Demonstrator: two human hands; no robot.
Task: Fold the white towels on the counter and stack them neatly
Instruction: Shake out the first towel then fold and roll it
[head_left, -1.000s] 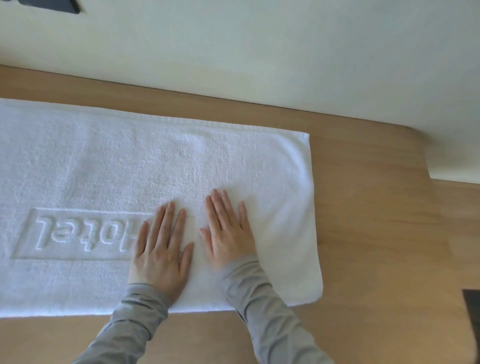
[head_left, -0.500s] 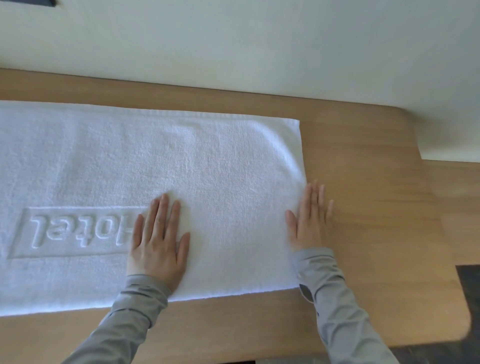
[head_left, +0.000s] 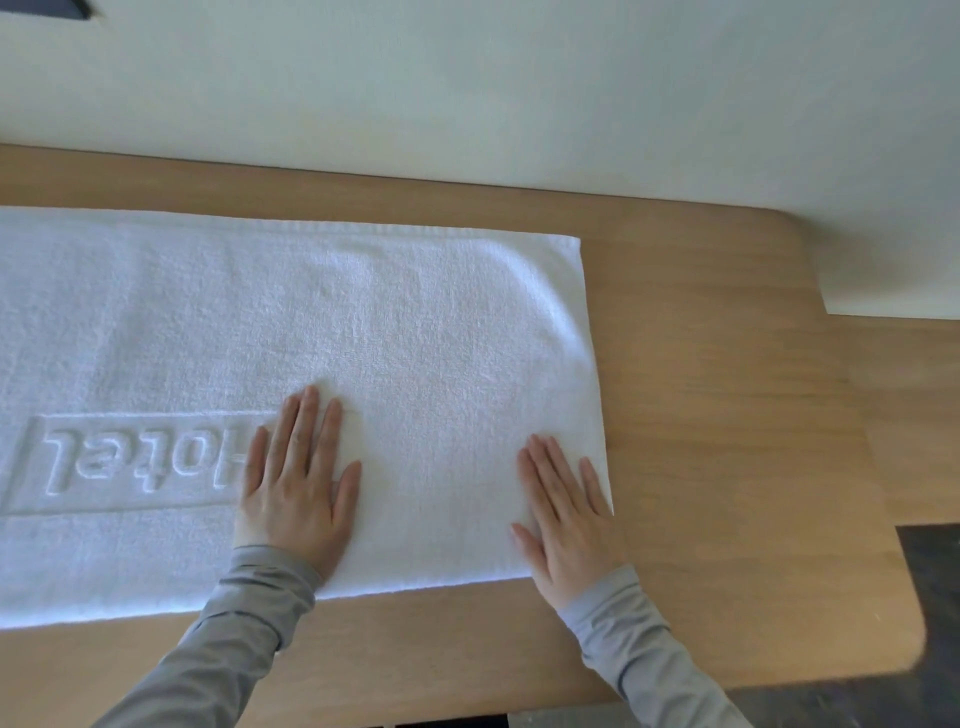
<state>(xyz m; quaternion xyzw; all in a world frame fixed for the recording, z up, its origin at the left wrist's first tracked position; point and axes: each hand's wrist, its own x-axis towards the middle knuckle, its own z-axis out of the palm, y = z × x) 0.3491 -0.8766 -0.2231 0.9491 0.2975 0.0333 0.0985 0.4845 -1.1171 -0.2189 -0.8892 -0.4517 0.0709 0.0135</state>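
White towel (head_left: 415, 338) spread flat on the wooden worktop (head_left: 727, 415), long side running left to right, left end out of view. It looks doubled, with a soft rounded fold along the near edge and a hemmed edge along the far side. Right end lies well short of the worktop's rounded right corner

Embossed panel (head_left: 140, 457) reading "Hotel" sits in the near-left part of the towel, lettering upside down from where the person stands

Left hand (head_left: 298, 483): palm down on the towel, fingers straight and close together, thumb out to the side. Grip apart, nothing clasped. Fingers cover the right end of the panel, wrist over the towel's near edge

Right hand (head_left: 566, 519): also palm down, fingers straight and slightly spread. Grip apart, holding nothing. It rests at the towel's near-right corner, little finger just beside the right edge, heel of the hand past the near edge over bare wood

Both hands well apart, a smooth stretch of towel between them. Grey sleeves (head_left: 244, 623) reach to the wrists

Pale wall (head_left: 467, 78) runs behind the worktop; dark floor (head_left: 935, 597) shows beyond its right end
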